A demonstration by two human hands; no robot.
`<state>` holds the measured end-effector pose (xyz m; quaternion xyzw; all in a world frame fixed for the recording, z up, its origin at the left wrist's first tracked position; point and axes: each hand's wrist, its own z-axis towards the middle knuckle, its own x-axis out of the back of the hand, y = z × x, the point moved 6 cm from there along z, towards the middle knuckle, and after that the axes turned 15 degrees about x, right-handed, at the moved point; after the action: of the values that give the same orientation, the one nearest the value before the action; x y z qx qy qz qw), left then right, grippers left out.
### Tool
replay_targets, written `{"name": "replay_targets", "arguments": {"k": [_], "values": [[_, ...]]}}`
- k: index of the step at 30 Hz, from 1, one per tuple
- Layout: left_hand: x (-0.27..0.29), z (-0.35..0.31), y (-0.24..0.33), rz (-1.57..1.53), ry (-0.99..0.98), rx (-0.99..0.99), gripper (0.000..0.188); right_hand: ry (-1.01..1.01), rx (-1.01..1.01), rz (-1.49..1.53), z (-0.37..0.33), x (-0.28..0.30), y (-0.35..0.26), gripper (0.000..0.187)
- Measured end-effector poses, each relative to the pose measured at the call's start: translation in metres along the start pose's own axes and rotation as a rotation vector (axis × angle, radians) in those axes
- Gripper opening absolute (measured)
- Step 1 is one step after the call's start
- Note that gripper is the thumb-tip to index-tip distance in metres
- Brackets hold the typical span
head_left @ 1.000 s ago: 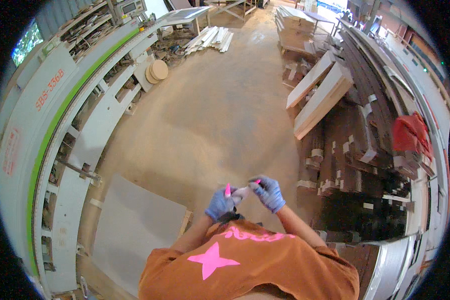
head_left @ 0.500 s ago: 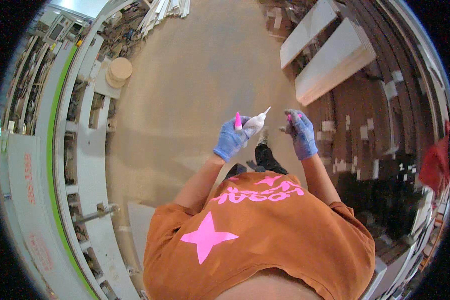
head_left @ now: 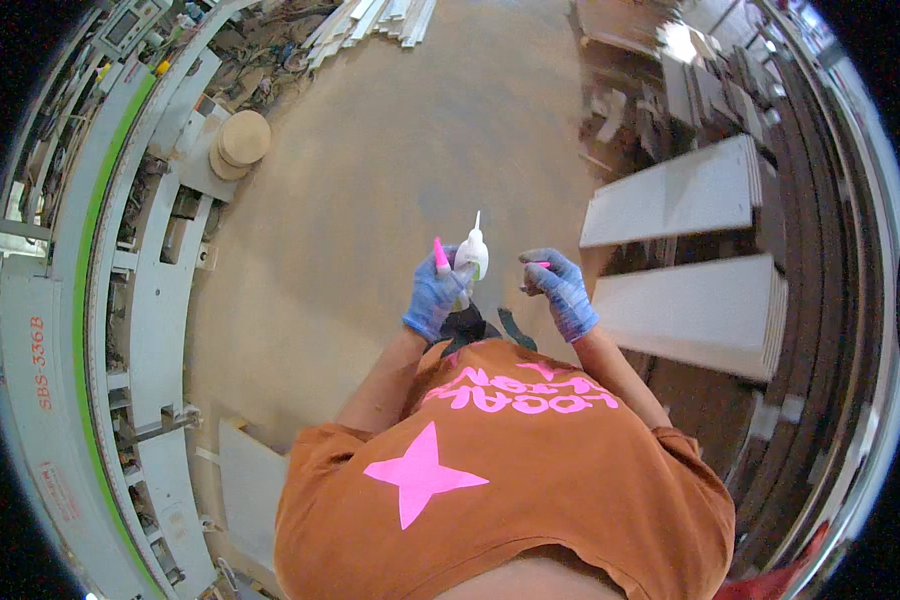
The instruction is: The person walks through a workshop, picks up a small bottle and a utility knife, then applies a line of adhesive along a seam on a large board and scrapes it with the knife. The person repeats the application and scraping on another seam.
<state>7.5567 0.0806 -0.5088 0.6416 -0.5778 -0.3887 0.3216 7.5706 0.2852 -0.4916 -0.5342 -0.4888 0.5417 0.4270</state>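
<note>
In front of my torso, my left hand (head_left: 431,302) in a blue glove is closed around a white squeeze bottle (head_left: 472,256). Its thin nozzle is bare and points up, away from me. Held in the same hand is a second small bottle with a pointed pink cap (head_left: 440,253). To the right, a short gap away, my right hand (head_left: 564,295) in a matching glove with greyed fingertips pinches a small pink cap (head_left: 542,265). The lower parts of both bottles are hidden by my left fingers.
A long grey machine (head_left: 32,400) with a green stripe runs along the left. Round wooden discs (head_left: 244,138) sit on its edge. Two stacks of white panels (head_left: 690,305) stand at right, beside dark boards. White strips (head_left: 380,22) lie on the far floor; a grey panel (head_left: 252,485) leans at lower left.
Both hands have shifted left in view and a little lower. The open bottle has gone from slanting right to nearly upright. My view has turned, so the panel stacks appear lower and at another angle.
</note>
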Motion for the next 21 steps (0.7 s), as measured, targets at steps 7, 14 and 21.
{"name": "replay_targets", "arguments": {"k": [7, 14, 21], "values": [[-0.008, 0.197, 0.105, -0.014, -0.068, -0.024, 0.022, 0.025, 0.000, 0.094, 0.224, 0.024, -0.011, 0.027], [-0.080, 0.367, 0.225, 0.307, -0.145, -0.136, 0.025, 0.213, 0.033, 0.107, 0.392, 0.092, -0.029, 0.029], [-0.156, 0.576, 0.321, 0.826, -0.187, -0.310, 0.033, 0.293, 0.230, -0.039, 0.623, 0.167, -0.075, 0.021]]}}
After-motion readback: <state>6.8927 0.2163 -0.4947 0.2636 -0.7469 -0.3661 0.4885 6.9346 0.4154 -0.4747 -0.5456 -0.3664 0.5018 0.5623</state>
